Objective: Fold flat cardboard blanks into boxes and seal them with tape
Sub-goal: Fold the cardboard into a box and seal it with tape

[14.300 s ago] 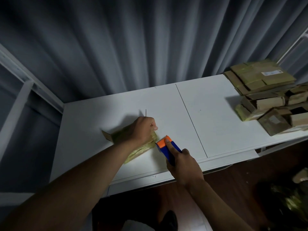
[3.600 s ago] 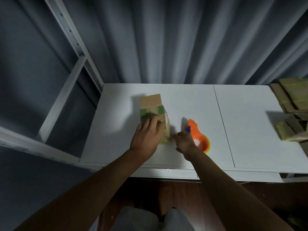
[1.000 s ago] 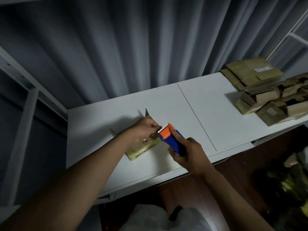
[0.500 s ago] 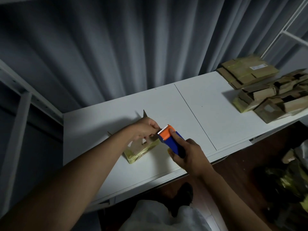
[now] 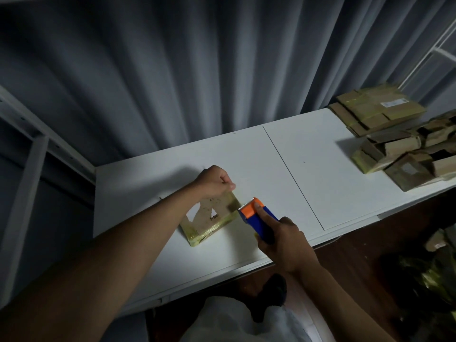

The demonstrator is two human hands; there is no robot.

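Centrally, the left hand pinches the far edge of the cardboard box on the white table; the right hand grips the tape dispenser, apparently touching the box's right end

We seem to be in a dim packing or storage room: a white shelf-like table, grey curtain at twelve o'clock, white metal racking at nine, stacked cardboard boxes at two.
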